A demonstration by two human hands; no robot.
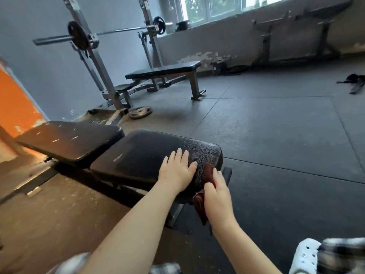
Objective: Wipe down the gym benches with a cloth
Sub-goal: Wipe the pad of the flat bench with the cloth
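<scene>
Rubber floor (276,135) takes up most of the view, with a squat rack (98,62) and loaded barbell (122,30) at the back wall. A flat bench (164,71) stands in front of the rack, well apart from the person and probably still to be wiped. Closest is an adjustable bench: the back pad (69,141) is scuffed, and the seat pad (150,151) sits just beside it, cracked at the near end. Left hand (177,171) lies flat on top of the seat pad, grip apart with fingers straight. It likely braces the person and steadies the pad while the other hand works. Right hand (216,196) is at the pad's end face, grip clamped on the dark red cloth (199,204). The cloth is bunched between the hand and the vinyl edge, one end showing above the fingers and the other hanging below the palm. Holding it folded like this puts pressure on the rounded side, so the step looks like wiping the seat's end and edge. The top shows a faint sheen, maybe already wiped; cannot tell for sure.
</scene>
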